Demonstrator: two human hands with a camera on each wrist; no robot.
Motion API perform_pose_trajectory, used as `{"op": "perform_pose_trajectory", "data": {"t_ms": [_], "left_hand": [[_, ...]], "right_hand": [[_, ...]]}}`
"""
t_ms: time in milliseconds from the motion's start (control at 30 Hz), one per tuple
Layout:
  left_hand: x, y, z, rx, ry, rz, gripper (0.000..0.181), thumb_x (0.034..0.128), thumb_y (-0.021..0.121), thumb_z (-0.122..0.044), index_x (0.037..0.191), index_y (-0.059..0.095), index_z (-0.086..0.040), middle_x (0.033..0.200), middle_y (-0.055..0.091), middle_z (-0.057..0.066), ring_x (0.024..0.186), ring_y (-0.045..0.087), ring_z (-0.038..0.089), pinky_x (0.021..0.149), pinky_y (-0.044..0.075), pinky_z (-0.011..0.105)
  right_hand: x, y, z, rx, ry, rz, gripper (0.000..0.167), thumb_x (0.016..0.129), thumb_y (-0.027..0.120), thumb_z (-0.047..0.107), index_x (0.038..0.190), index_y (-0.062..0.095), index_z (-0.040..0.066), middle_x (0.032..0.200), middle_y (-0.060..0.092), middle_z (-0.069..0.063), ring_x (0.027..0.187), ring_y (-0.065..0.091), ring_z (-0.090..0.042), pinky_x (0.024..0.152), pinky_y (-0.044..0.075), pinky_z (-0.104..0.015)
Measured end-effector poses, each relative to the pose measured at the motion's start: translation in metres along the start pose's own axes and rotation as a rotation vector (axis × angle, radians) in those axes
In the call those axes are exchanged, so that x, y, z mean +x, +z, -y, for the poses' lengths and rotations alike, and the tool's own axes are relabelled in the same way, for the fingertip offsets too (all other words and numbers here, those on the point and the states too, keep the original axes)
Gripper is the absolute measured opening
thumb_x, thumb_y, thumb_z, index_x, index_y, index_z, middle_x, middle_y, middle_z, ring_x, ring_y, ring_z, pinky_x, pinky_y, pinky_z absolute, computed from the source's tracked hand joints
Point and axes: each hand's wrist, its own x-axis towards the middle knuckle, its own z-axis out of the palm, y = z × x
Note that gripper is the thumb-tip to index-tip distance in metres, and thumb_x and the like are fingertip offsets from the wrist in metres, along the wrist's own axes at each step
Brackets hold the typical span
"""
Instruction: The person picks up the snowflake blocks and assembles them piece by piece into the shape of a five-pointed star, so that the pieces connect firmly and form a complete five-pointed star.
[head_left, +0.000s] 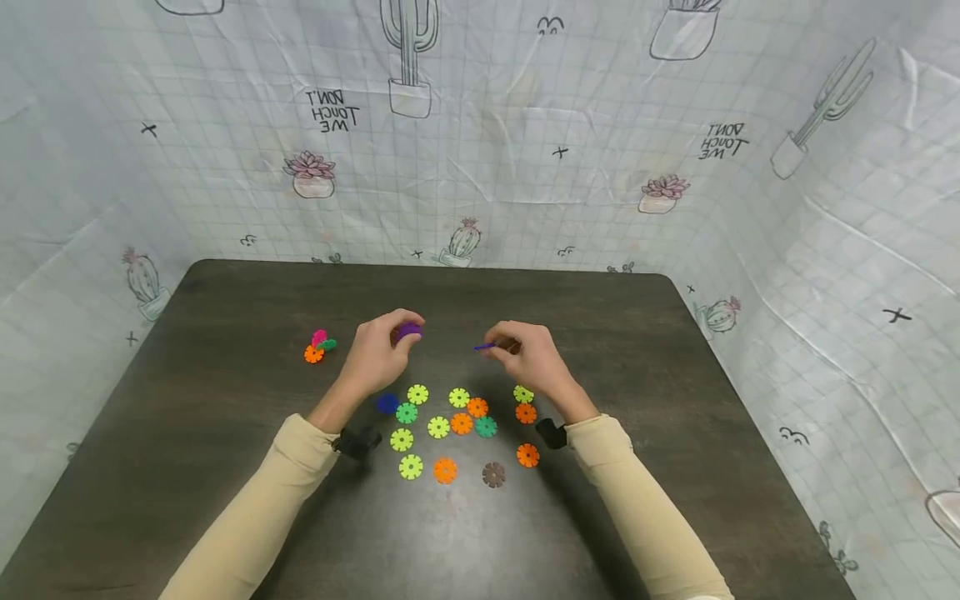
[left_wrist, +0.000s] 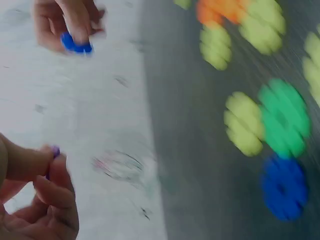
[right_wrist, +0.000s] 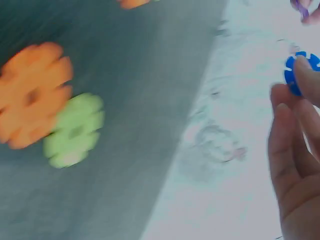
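a person's left hand (head_left: 381, 348) pinches a purple disc (head_left: 408, 331), thumb and fingers clamped on it, as the right hand (head_left: 531, 354) grips a blue notched disc (right_wrist: 290, 75) between thumb and fingertips. the two pieces are held apart above a dark table (head_left: 187, 433). yellow-green, orange, green, blue and brown loose discs (head_left: 446, 471) lie scattered nearer the wearer; a small multicolored cluster (head_left: 318, 343) sits left of the left hand.

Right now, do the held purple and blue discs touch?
Apart: the head view shows a gap between the purple disc in the left hand and the blue disc in the right hand.
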Motion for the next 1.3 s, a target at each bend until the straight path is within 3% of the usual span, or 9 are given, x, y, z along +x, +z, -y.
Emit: {"op": "perform_pose_trajectory", "data": {"t_ms": [100, 200, 467, 700, 967, 1167, 1300], "left_hand": [[-0.007, -0.007, -0.017, -0.061, 0.055, -0.015, 0.030, 0.1025, 0.060, -0.009, 0.131, 0.068, -0.012, 0.106, 0.067, 0.013, 0.081, 0.059, 0.023, 0.073, 0.053, 0.035], [-0.013, -0.012, -0.031, -0.124, 0.066, -0.005, 0.035, 0.1022, 0.061, -0.009, 0.137, 0.064, -0.015, 0.097, 0.063, 0.011, 0.076, 0.057, 0.021, 0.069, 0.050, 0.033], [-0.024, -0.013, -0.044, -0.220, 0.025, -0.002, 0.018, 0.0992, 0.067, -0.013, 0.115, 0.070, -0.005, 0.094, 0.071, 0.010, 0.080, 0.069, 0.026, 0.070, 0.056, 0.029], [-0.028, -0.014, -0.044, -0.220, 0.067, 0.016, 0.014, 0.0995, 0.066, -0.012, 0.111, 0.072, -0.008, 0.090, 0.073, 0.007, 0.073, 0.066, 0.027, 0.064, 0.052, 0.026], [-0.031, -0.015, -0.042, -0.224, 0.050, 0.054, 0.014, 0.0991, 0.067, -0.012, 0.111, 0.072, -0.008, 0.091, 0.073, 0.007, 0.070, 0.062, 0.015, 0.064, 0.053, 0.027], [-0.031, -0.013, -0.043, -0.243, 0.030, 0.060, 0.014, 0.0983, 0.068, -0.011, 0.111, 0.072, -0.008, 0.089, 0.072, 0.006, 0.073, 0.065, 0.025, 0.065, 0.054, 0.028], [-0.034, -0.013, -0.045, -0.235, 0.000, 0.051, 0.013, 0.0976, 0.068, -0.010, 0.109, 0.072, -0.006, 0.085, 0.070, 0.006, 0.071, 0.062, 0.023, 0.064, 0.052, 0.029]], "right_hand": [[0.004, -0.004, 0.014, 0.049, -0.150, -0.130, 0.010, 0.090, 0.076, 0.005, 0.097, 0.079, 0.011, 0.096, 0.076, -0.004, 0.076, 0.071, -0.016, 0.067, 0.059, -0.026], [0.009, -0.006, 0.030, 0.089, -0.261, -0.210, 0.012, 0.091, 0.075, 0.004, 0.099, 0.081, 0.011, 0.100, 0.077, -0.004, 0.083, 0.071, -0.015, 0.071, 0.059, -0.024], [0.008, -0.008, 0.054, 0.073, -0.390, -0.234, 0.016, 0.091, 0.073, -0.002, 0.101, 0.081, 0.009, 0.102, 0.077, -0.006, 0.094, 0.074, -0.021, 0.075, 0.060, -0.028], [0.007, -0.004, 0.055, 0.072, -0.423, -0.229, 0.018, 0.089, 0.073, -0.004, 0.101, 0.081, 0.007, 0.102, 0.077, -0.008, 0.094, 0.074, -0.023, 0.075, 0.061, -0.033], [0.006, -0.001, 0.054, 0.102, -0.414, -0.206, 0.018, 0.089, 0.073, -0.004, 0.101, 0.080, 0.007, 0.101, 0.078, -0.008, 0.094, 0.075, -0.022, 0.082, 0.061, -0.031], [0.008, 0.001, 0.053, 0.118, -0.435, -0.184, 0.019, 0.089, 0.072, -0.006, 0.101, 0.080, 0.006, 0.099, 0.079, -0.009, 0.091, 0.076, -0.022, 0.082, 0.062, -0.030], [0.009, 0.003, 0.051, 0.098, -0.469, -0.177, 0.019, 0.088, 0.072, -0.008, 0.100, 0.080, 0.005, 0.096, 0.079, -0.009, 0.088, 0.076, -0.022, 0.080, 0.062, -0.032]]}}
